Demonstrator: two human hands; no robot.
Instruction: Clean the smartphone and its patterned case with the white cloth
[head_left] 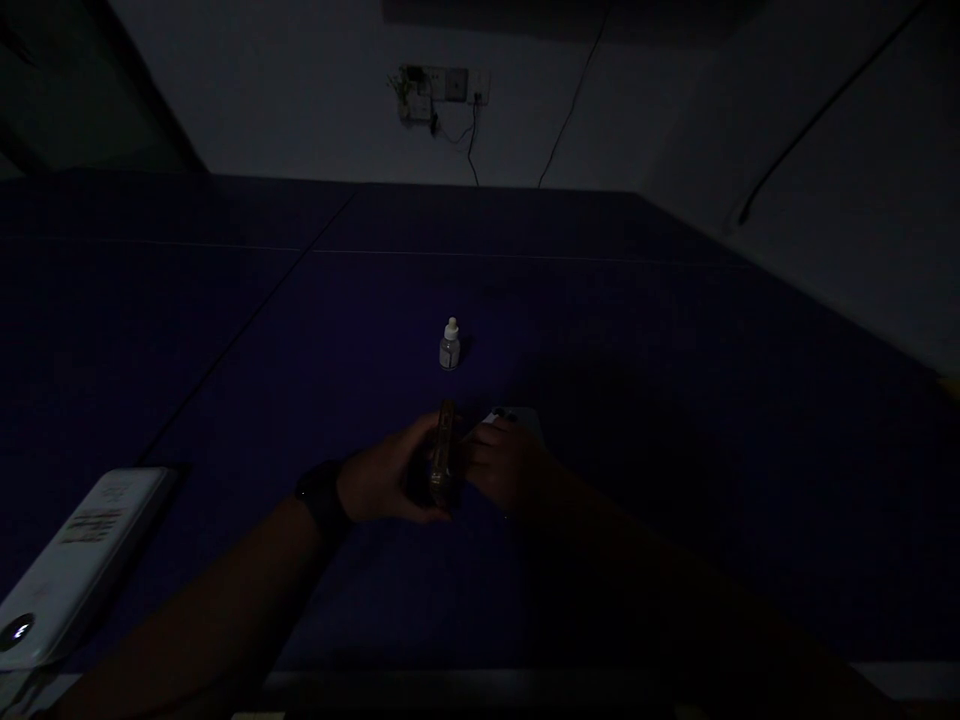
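The left hand (386, 480) is closed around a slim brownish thing (443, 450), thumb on the near end and fingers at the far end, standing it on edge with a narrow side upward. That grip probably leaves its broad face open to the right hand (510, 465), whose fingers bend in just beside it at three o'clock. A pale flat thing (531, 421) with dark round spots shows past those knuckles; whether the right fingers pinch it or only rest against it, I cannot tell.

A dropper bottle (449, 352) stands upright on the table (360, 340) at twelve o'clock from the hands, apart from them, perhaps to leave working room. Its label is too small to read. At eight o'clock lies a white device (82, 565); its printed rows and lit round display are illegible in this gloom.
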